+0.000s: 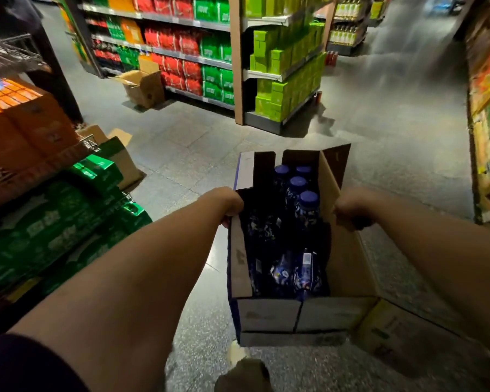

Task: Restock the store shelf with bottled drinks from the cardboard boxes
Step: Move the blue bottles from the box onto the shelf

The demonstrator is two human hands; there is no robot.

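In the lower middle of the frame, a person's left hand and right hand each grip a side of an open cardboard box, fingers curled over its edges. Blue-capped bottles fill only part of it, some upright, some lying down. Restocking looks unfinished: these bottles have yet to reach the store shelf, well apart at upper middle.

Both hands, left hand and right hand, gripped the open cardboard box of blue-capped bottles (lower centre of frame).
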